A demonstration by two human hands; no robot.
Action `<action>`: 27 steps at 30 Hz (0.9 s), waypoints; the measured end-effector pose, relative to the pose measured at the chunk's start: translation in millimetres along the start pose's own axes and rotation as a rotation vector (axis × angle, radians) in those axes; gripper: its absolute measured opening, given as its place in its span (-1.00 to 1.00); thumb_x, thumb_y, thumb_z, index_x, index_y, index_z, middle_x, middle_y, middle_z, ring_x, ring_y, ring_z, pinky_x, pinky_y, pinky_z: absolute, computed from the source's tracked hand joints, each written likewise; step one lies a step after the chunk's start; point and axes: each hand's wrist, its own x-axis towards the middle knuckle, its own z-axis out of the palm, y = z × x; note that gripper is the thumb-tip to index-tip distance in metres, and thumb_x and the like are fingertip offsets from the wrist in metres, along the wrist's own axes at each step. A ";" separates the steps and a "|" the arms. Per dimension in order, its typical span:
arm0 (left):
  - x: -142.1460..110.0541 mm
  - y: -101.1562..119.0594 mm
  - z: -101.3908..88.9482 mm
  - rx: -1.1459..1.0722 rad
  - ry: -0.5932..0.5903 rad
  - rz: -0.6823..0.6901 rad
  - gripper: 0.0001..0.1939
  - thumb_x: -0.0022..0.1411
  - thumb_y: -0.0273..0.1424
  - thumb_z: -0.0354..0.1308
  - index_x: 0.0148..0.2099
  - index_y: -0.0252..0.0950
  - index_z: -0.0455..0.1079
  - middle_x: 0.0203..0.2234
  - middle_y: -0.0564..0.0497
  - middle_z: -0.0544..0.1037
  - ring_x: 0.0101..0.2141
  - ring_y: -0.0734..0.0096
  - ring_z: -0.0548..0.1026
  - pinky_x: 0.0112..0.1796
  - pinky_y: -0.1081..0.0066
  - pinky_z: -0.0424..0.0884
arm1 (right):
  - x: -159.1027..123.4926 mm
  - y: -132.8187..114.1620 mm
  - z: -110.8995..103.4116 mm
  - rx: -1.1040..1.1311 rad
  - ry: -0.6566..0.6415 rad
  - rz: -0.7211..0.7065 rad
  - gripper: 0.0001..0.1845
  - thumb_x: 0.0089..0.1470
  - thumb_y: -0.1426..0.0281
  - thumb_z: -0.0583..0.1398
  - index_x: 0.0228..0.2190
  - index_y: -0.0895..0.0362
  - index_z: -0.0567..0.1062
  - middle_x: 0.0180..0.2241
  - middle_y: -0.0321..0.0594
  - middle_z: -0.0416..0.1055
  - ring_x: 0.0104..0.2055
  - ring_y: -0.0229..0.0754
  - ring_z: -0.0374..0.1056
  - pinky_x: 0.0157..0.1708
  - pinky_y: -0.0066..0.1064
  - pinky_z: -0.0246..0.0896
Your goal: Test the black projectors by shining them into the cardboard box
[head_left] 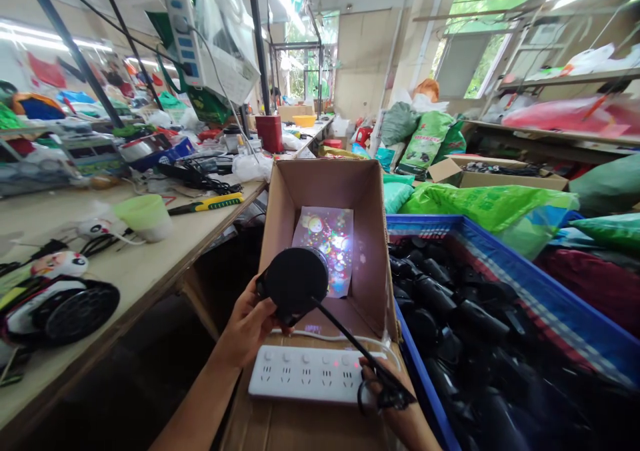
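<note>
My left hand (250, 324) grips a round black projector lamp (294, 284) and aims it into an open cardboard box (373, 238). Coloured light spots fall on a white sheet (327, 241) at the box's back wall. A black cable (345, 334) runs from the lamp down to my right hand (395, 404), which is closed on the cable's black plug (387, 391) at the right end of a white power strip (305, 373). Red indicator lights glow on two of the strip's sockets.
A blue crate (560, 284) full of black lamps stands to the right. Left is a long workbench (150, 264) with a green cup (145, 216), toy parts, a screwdriver and cables. Green sacks (480, 204) and boxes pile up behind.
</note>
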 end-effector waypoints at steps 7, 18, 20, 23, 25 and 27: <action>-3.0 2.5 -3.0 0.004 0.019 0.014 -0.56 -0.02 -0.36 0.36 -0.10 -0.25 0.30 -0.56 0.14 0.48 -0.65 0.47 0.47 -0.66 0.48 0.48 | -1.6 1.4 1.9 0.027 0.094 -0.060 -0.81 0.00 0.33 0.19 -0.31 0.06 0.55 -0.27 -0.11 0.56 -0.19 -0.02 0.48 -0.19 -0.29 0.40; -6.0 5.1 -0.8 0.010 0.003 0.029 -0.58 -0.01 -0.37 0.34 -0.11 -0.23 0.28 -0.55 0.14 0.47 -0.64 0.47 0.47 -0.66 0.47 0.49 | 0.7 -15.5 1.4 0.011 0.098 -0.046 -0.79 -0.02 0.26 0.16 -0.36 0.05 0.55 -0.35 -0.14 0.56 -0.27 -0.04 0.49 -0.29 -0.32 0.42; -5.9 4.8 -1.4 0.012 -0.008 0.031 -0.59 0.00 -0.37 0.34 -0.11 -0.23 0.28 -0.55 0.14 0.47 -0.65 0.47 0.46 -0.65 0.46 0.49 | 0.3 -15.8 1.2 0.013 0.098 -0.043 -0.79 -0.02 0.27 0.16 -0.36 0.05 0.55 -0.35 -0.14 0.56 -0.28 -0.04 0.49 -0.29 -0.32 0.41; -5.8 4.1 -2.3 0.007 -0.007 0.033 -0.58 -0.01 -0.37 0.35 -0.11 -0.23 0.27 -0.54 0.13 0.47 -0.63 0.46 0.47 -0.65 0.47 0.48 | -0.2 -12.3 1.5 0.024 0.107 -0.040 -0.81 -0.04 0.29 0.19 -0.36 0.05 0.55 -0.36 -0.15 0.56 -0.28 -0.03 0.49 -0.28 -0.31 0.40; -5.9 3.4 -2.7 0.011 -0.012 0.033 -0.58 0.00 -0.37 0.34 -0.10 -0.23 0.27 -0.54 0.13 0.47 -0.64 0.46 0.47 -0.65 0.47 0.47 | -0.6 -8.6 1.8 0.028 0.108 -0.029 -0.82 -0.04 0.30 0.20 -0.35 0.04 0.55 -0.33 -0.15 0.56 -0.25 -0.03 0.48 -0.23 -0.30 0.39; -6.2 2.8 -2.7 0.020 -0.024 0.033 -0.60 0.02 -0.36 0.33 -0.11 -0.23 0.26 -0.55 0.13 0.47 -0.64 0.46 0.46 -0.65 0.48 0.46 | -1.2 -5.6 2.0 0.028 0.108 -0.008 -0.81 -0.03 0.29 0.21 -0.33 0.05 0.55 -0.30 -0.15 0.55 -0.21 -0.02 0.48 -0.18 -0.28 0.38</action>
